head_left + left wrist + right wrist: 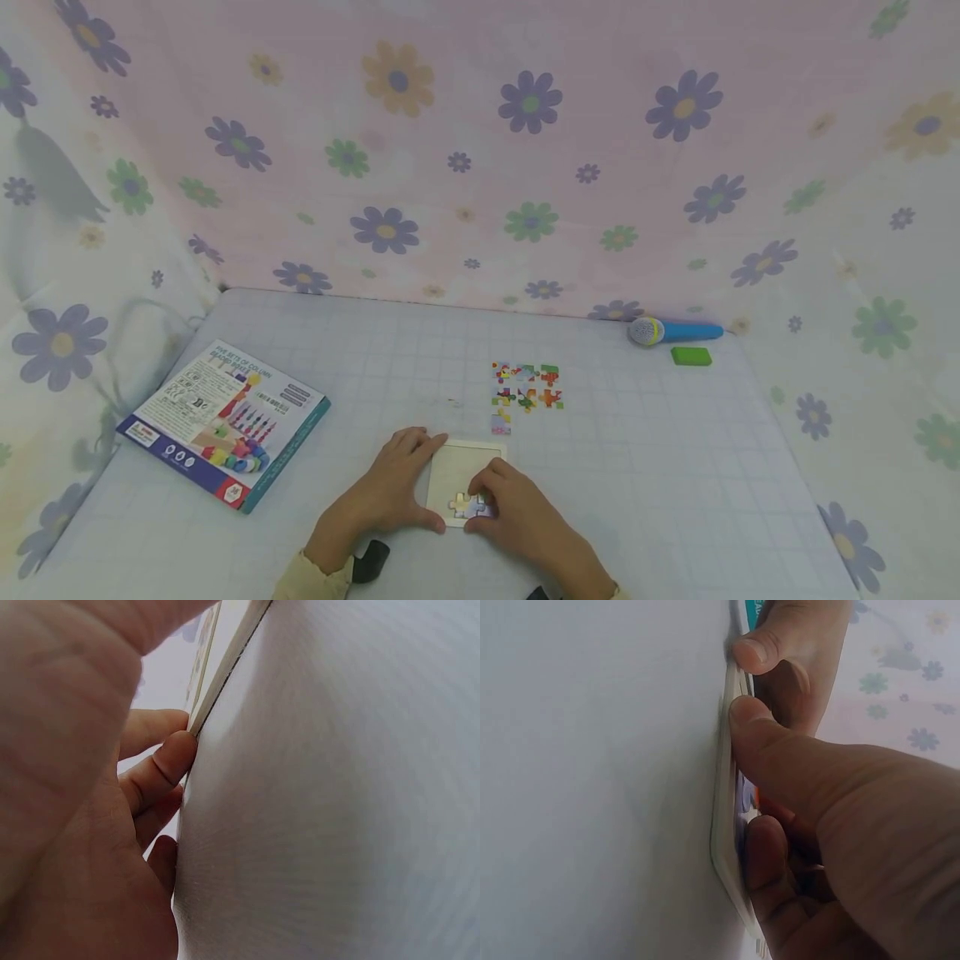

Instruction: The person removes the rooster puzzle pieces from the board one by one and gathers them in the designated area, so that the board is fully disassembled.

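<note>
A shallow wooden puzzle tray (457, 468) lies flat on the table in the head view. My left hand (392, 483) holds its left side, thumb at the near corner and fingers at the far corner. Inside the tray's near right part, joined jigsaw pieces (459, 505) show a pale yellow and purple print. My right hand (519, 510) pinches a puzzle piece (486, 505) there between thumb and fingertips, partly hiding it. In the right wrist view a purple piece (742, 796) shows beside that thumb. Several loose jigsaw pieces (502, 422) lie in rows beyond the tray.
A boxed bead toy set (225, 421) lies to the left. At the far right are a blue toy microphone (686, 332) and a green block (691, 357). A flowered curtain (480, 167) hangs behind the table (660, 467).
</note>
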### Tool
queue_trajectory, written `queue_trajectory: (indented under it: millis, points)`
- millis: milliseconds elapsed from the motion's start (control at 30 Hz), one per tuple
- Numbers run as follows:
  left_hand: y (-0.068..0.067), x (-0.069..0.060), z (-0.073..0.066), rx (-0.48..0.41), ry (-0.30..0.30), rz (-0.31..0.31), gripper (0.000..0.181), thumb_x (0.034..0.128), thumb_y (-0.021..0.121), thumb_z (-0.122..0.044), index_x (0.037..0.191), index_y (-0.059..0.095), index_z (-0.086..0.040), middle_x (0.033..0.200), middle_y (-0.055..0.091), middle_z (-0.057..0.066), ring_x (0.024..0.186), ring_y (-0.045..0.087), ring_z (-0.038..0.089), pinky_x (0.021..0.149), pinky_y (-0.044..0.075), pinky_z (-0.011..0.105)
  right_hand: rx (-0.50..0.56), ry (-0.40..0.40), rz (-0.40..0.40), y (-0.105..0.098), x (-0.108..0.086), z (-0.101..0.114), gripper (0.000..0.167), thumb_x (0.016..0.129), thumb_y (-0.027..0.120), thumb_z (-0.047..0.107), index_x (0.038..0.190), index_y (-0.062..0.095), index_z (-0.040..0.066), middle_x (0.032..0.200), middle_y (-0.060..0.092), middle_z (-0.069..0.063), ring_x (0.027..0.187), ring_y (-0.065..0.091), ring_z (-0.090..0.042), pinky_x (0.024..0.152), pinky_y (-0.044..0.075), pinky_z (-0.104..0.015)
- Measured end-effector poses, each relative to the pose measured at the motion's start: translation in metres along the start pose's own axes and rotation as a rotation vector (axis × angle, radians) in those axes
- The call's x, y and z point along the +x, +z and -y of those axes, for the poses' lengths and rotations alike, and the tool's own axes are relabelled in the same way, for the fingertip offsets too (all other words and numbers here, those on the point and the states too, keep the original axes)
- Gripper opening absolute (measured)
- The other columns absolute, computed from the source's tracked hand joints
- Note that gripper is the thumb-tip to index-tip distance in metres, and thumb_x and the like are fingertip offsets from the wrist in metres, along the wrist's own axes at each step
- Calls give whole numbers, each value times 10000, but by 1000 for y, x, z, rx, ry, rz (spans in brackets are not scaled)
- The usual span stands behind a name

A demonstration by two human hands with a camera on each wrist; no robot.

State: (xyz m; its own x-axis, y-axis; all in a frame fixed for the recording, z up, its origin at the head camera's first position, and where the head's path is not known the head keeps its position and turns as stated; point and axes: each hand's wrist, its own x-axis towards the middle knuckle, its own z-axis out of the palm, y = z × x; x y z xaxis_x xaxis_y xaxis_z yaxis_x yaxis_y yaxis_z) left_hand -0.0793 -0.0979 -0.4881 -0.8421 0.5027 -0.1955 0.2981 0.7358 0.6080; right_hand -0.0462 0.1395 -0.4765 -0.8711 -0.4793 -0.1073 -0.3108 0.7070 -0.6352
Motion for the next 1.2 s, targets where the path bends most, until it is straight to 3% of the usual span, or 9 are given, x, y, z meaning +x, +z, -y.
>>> queue_trajectory:
  millis: [267, 467, 733, 867, 1033, 1200]
  points:
    - [-1, -1, 0, -5, 3, -3, 1163, 614, 907, -605, 1560, 394, -164, 1552, 404, 158, 1459, 332, 372, 1179, 352, 609, 70, 38, 41, -2, 2, -3, 330, 796, 876, 279, 1013, 637, 213, 916, 543, 130, 784, 484, 20, 709, 477, -150]
    - [1, 0, 0, 8, -2, 2, 1158, 624, 896, -620, 1564, 390, -172, 1551, 406, 144, 1452, 335, 355, 1179, 361, 597, 100, 1, 52, -3, 1, -4, 324, 805, 868, 217, 1036, 642, 201, 933, 556, 130, 806, 493, 28, 725, 489, -156]
    - [0, -1, -1, 9, 8, -11, 1154, 629, 914, -579, 1563, 389, -152, 1534, 413, 136, 1449, 334, 352, 1189, 348, 586, 67, -65, 43, -2, 1, -3, 310, 815, 858, 209, 1064, 676, 187, 953, 577, 133, 832, 497, 36, 750, 495, -158]
    - [-1, -1, -2, 19, 16, -20, 1157, 629, 919, -570, 1562, 390, -139, 1515, 422, 133, 1437, 344, 347, 1190, 348, 576, 12, -88, 29, 1, 1, -2, 342, 821, 854, 280, 1104, 686, 187, 952, 563, 136, 819, 479, 32, 745, 476, -149]
    - [0, -1, -1, 22, 18, -13, 1156, 634, 917, -569, 1564, 384, -136, 1524, 415, 137, 1443, 337, 350, 1191, 343, 577, -17, -54, 8, 7, 0, 0, 408, 822, 833, 423, 1127, 674, 202, 982, 560, 140, 813, 470, 27, 762, 484, -169]
    - [-1, -1, -1, 12, 19, 0, 1157, 636, 919, -562, 1567, 380, -137, 1541, 404, 145, 1455, 326, 358, 1192, 339, 590, -27, -32, -34, 11, 0, 3, 349, 827, 834, 398, 1062, 675, 194, 954, 553, 136, 796, 463, 23, 737, 481, -175]
